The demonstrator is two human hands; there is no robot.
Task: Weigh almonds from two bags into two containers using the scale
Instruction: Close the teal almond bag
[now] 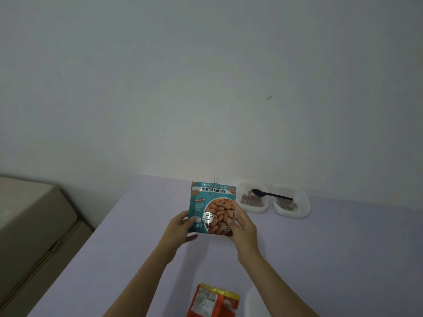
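Note:
A teal bag of roasted almonds [211, 207] stands upright over the middle of the table, its top held shut by a binder clip [215, 182]. My left hand [180, 227] grips the bag's lower left edge and my right hand [240, 221] grips its lower right edge. Two white containers [253, 208] [303, 205] sit side by side at the back right, each with a few almonds inside. A black spoon [271, 194] lies across both. An orange and yellow bag [214, 302] lies flat near the front edge. No scale shows.
The lilac table [343, 248] meets a pale wall at the back. A white rounded object [254, 303] peeks in right of the orange bag, cut off by the frame. A beige cabinet or box [34, 225] stands left of the table.

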